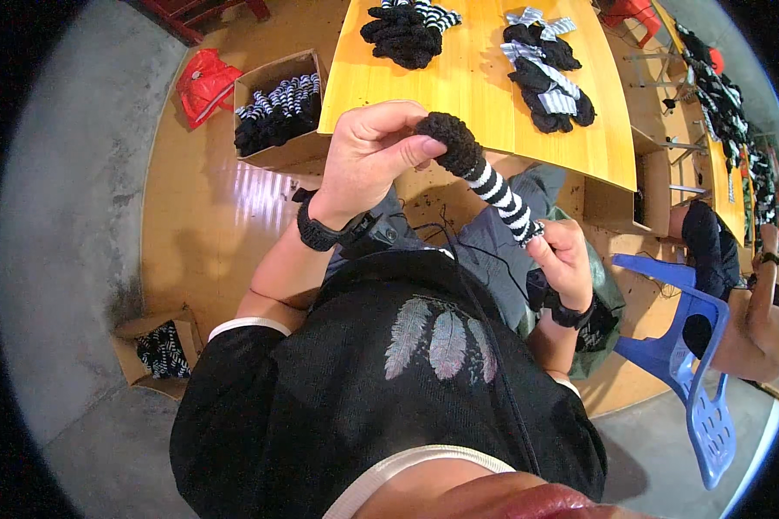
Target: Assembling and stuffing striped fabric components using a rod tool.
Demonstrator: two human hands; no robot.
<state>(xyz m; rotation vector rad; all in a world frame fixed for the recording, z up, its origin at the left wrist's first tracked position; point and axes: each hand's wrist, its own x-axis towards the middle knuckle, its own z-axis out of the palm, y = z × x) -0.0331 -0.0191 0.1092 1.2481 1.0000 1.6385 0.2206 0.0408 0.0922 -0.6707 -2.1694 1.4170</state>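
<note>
Stretched between my hands is a black-and-white striped plush leg (499, 197) with a fuzzy black foot end. My left hand (376, 156) pinches the black end between thumb and fingers. Lower and to the right, my right hand (567, 264) grips the narrow striped end; its fingertips partly hide that end. The piece slants down to the right, above my lap and near the front edge of the yellow table (467, 112). On the table lie a pile of similar striped legs (404, 36) and, to its right, several black pieces with grey-and-white striped ribbons (548, 82).
Left of the table, a cardboard box (318, 69) holds many striped legs. A red plastic bag (203, 86) lies behind it. A smaller box (134, 350) with black-and-white pieces stands at lower left. At right are a blue plastic chair (679, 355) and another person's arm (757, 268).
</note>
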